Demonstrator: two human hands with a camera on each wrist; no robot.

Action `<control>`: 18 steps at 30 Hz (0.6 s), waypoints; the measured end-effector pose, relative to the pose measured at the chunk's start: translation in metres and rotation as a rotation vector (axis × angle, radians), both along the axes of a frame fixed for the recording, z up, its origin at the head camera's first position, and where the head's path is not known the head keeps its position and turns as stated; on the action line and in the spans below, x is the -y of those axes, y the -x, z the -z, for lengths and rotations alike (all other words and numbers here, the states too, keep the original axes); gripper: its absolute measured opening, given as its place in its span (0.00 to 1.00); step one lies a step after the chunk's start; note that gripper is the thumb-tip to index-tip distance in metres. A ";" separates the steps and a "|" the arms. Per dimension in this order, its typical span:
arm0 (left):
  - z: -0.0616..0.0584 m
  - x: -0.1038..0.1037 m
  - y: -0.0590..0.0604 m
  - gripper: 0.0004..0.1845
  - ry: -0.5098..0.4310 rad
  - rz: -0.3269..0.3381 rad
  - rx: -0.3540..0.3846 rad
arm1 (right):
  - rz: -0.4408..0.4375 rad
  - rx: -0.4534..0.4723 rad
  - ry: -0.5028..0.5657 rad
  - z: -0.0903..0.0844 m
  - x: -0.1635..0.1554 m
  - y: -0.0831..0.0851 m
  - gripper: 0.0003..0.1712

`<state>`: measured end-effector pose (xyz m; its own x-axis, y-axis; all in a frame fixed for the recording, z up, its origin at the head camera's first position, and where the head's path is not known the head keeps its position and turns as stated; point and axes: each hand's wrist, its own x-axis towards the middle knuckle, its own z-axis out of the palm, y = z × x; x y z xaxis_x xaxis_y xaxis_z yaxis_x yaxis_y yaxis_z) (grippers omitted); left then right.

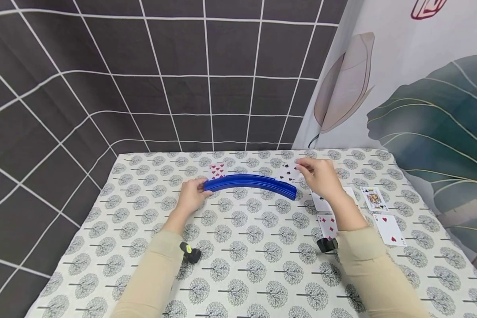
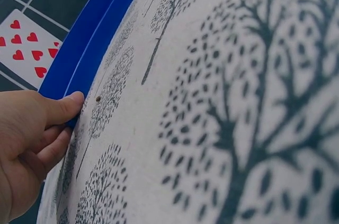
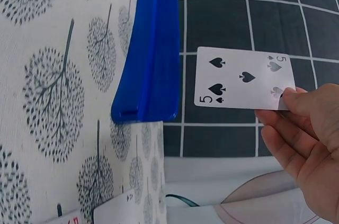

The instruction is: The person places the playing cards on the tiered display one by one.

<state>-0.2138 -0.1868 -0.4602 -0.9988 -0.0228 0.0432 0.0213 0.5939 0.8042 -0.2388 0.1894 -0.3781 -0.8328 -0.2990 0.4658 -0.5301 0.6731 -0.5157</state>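
right now the table (image 1: 262, 274), covered in a pale cloth printed with little grey trees, fills most of the scene, with a dark grid-patterned curtain (image 1: 143, 75) hanging behind it and a leaf-printed one (image 1: 421, 88) off to the right. near the far middle of the table stands a long curved blue card holder (image 1: 249, 183), arching from one hand to the other. the left hand (image 1: 191, 195) grips the holder's left end, thumb laid along its near face and the other fingers curled around behind it, as the left wrist view shows. a card of red hearts (image 1: 217, 169) stands in the holder just beyond that hand. the right hand (image 1: 321, 177) is at the holder's right end, pinching a five of spades (image 3: 242, 79) by one corner between thumb and fingertips; the card is held just beside the holder's end, and i cannot tell whether it touches the slot. on the cloth to the right of that arm lie a few loose cards, well apart from the holder: a king (image 1: 374, 198), a low hearts card (image 1: 389, 229), a diamonds card (image 1: 327, 225) partly under the sleeve, and another (image 1: 322, 203) mostly hidden by the wrist.
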 end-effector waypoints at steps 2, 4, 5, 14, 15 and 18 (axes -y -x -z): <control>0.000 0.000 0.000 0.29 0.001 0.002 -0.001 | -0.005 -0.001 0.004 -0.001 0.003 0.000 0.08; -0.001 0.000 0.000 0.28 -0.004 0.002 0.004 | -0.011 -0.010 0.004 -0.001 0.005 0.000 0.07; -0.001 0.000 0.000 0.28 -0.008 0.000 0.007 | -0.012 -0.019 0.003 -0.001 0.007 0.001 0.07; 0.000 0.000 0.001 0.28 0.003 -0.003 -0.004 | -0.029 0.008 0.013 -0.004 0.020 0.001 0.09; 0.000 0.000 0.001 0.28 0.004 -0.003 -0.004 | -0.027 0.017 0.010 -0.005 0.022 0.000 0.09; 0.000 0.000 0.000 0.28 0.007 -0.004 0.000 | -0.039 0.037 0.006 -0.005 0.026 0.000 0.09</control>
